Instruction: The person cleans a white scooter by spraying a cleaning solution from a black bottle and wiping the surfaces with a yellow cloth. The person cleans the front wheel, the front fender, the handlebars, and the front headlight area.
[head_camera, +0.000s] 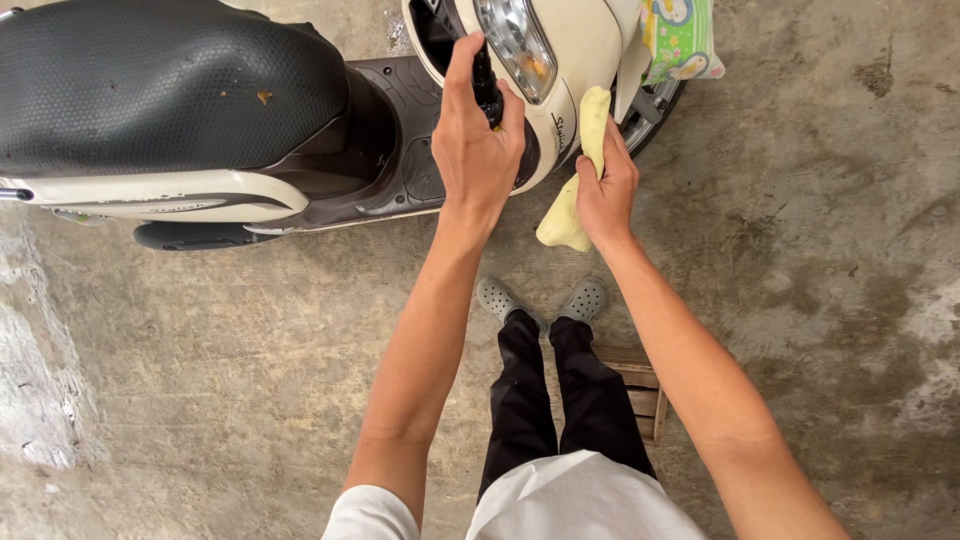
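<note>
Head view, looking down. Person seated on a low wooden stool (640, 395) on a stained concrete floor (200, 350), facing a cream scooter (570, 40) parked across the top of frame.

L hand (478, 140): closed round a small dark spray bottle (487, 90), index finger stretched up over the top of it. Bottle upright, held close in front of the scooter's front panel, just below-left of the headlight (515, 40). Contact w/ panel: cannot tell.

R hand (605, 190): closed on a pale yellow cloth (590, 125). Upper end of cloth sticks up past the fingers and lies against the cream front panel, right of the headlight; lower end hangs below the palm, clear of the floor.

Hands near each other, not touching.

Other items: black textured seat (170, 80) at upper left w/ a few small specks on it; dark footboard (400, 150) behind L hand; colourful patterned bag (680, 40) hanging by the front wheel, top right. Grey perforated clogs (545, 298) below the hands, black trousers, white shirt.
</note>
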